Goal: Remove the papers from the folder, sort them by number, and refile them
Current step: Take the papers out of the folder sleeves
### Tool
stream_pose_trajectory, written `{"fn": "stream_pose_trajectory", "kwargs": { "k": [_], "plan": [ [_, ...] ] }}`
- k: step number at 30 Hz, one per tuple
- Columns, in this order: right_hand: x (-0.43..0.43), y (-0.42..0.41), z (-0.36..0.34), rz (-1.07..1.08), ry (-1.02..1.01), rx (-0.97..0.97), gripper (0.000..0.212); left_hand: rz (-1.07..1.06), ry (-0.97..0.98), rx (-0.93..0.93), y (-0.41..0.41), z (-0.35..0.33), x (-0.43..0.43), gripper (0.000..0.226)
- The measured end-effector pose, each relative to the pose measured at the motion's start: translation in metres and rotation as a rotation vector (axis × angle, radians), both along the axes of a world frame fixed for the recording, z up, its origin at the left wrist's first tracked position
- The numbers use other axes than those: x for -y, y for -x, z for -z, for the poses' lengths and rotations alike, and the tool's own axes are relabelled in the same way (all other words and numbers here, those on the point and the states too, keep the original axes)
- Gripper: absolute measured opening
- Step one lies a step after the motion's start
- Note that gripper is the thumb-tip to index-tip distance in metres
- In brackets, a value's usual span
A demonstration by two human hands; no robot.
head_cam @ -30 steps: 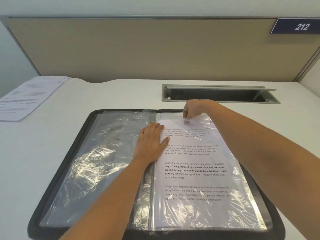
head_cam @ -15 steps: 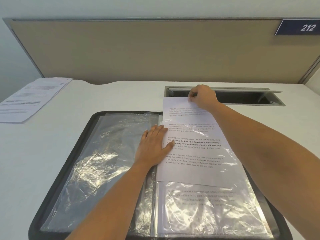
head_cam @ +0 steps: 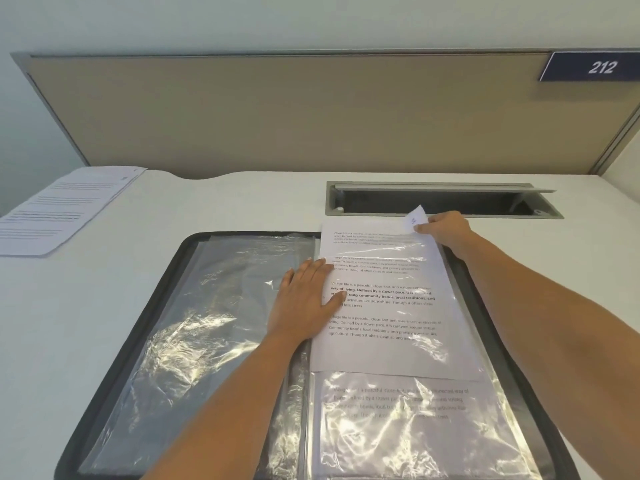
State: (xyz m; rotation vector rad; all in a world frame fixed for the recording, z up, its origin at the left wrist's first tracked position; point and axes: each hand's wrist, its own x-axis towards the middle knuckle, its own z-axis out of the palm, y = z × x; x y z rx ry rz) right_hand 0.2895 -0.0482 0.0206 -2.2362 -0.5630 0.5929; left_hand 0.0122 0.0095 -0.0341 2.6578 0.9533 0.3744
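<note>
So the sheet [head_cam: 384,306] is partway out of its sleeve [head_cam: 415,427] on the right half of the open folder [head_cam: 166,289]. Its top edge pokes past the folder's far rim, and the lower part looks to be under the plastic. The right hand [head_cam: 443,230] has its grip closed on the top right corner, pinching it so the corner bends up. There's a handwritten mark on that corner, probably the number, but I can't read it for sure. The left hand [head_cam: 304,299] lies flat with straight fingers over the folder's spine and the sheet's left edge, holding nothing, just pressing things down.

My read is this is the removal step, with sorting and refiling not started. The next move calls for a straight pull away from the body while the flat hand keeps the sleeve from riding along. A second sheet [head_cam: 398,403] shows through the plastic lower down.

Material-wise it's thin white printer paper with blocks of text, and crinkly clear sleeves throwing lots of glare. The folder rim is black and rounded.

A stack of papers [head_cam: 65,209] sits well apart at the far left of the pale bench [head_cam: 69,323]. Behind the folder are a cable slot [head_cam: 443,200], a tan divider panel [head_cam: 277,116] and a blue number plate [head_cam: 602,67] reading 212.
</note>
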Motion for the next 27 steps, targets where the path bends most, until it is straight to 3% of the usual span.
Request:
{"fn": "stream_pose_trajectory", "kwargs": {
  "k": [5, 11, 13, 15, 18, 21, 27],
  "plan": [
    [-0.009, -0.006, -0.016, 0.082, -0.237, -0.165, 0.043, 0.001, -0.011, -0.012, 0.001, 0.001, -0.001, 0.061],
    [-0.023, 0.002, -0.032, 0.127, -0.557, -0.172, 0.022, 0.001, -0.030, -0.042, 0.000, 0.003, -0.002, 0.082],
    [-0.025, 0.000, -0.030, 0.094, -0.477, -0.249, 0.028, -0.004, -0.028, -0.043, 0.000, 0.003, -0.003, 0.078],
    [-0.020, -0.003, -0.027, 0.003, -0.221, -0.312, 0.035, -0.002, -0.027, -0.046, 0.000, 0.003, -0.003, 0.079],
    [-0.013, -0.005, -0.023, -0.109, 0.061, -0.232, 0.039, 0.001, -0.023, -0.052, 0.000, 0.003, -0.003, 0.080],
    [-0.017, -0.006, -0.022, -0.044, -0.046, -0.217, 0.044, 0.005, -0.016, -0.048, 0.001, 0.004, -0.002, 0.068],
    [-0.033, -0.007, -0.033, 0.113, -0.369, -0.226, 0.037, -0.008, -0.015, -0.055, 0.002, 0.002, -0.001, 0.087]
  ]
}}
